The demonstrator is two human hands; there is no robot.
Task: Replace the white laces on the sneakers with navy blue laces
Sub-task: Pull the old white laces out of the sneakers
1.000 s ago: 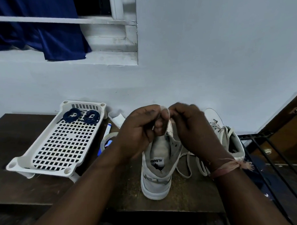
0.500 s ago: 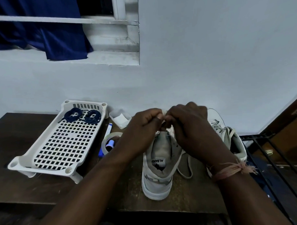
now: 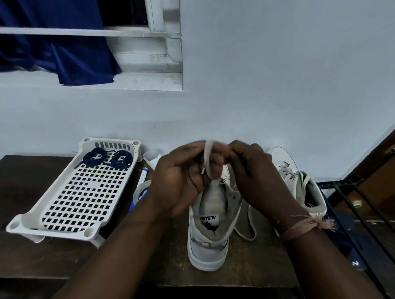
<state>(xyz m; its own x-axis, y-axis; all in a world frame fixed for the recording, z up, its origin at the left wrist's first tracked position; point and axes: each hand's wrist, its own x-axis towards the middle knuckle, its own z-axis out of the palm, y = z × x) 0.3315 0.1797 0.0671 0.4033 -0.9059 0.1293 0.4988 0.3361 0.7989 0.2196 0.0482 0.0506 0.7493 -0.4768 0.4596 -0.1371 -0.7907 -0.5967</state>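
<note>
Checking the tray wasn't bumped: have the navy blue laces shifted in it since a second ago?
No. The navy blue laces lie coiled at the far end of the white tray, in the same spot against its slotted end wall.

- Pale grey-white wall point(image 3: 278, 68) fills the back, flat dim light.
- Window point(image 3: 143, 39) upper left: white frame, sill below, dark pane.
- Navy blue curtain point(image 3: 54, 49) hangs over the window's left part, its hem on the sill.
- Dark wooden table point(image 3: 25, 182) stands against the wall.
- Black metal bars point(image 3: 360, 210) at right, brown wooden furniture point(image 3: 385, 169) behind them.
</note>
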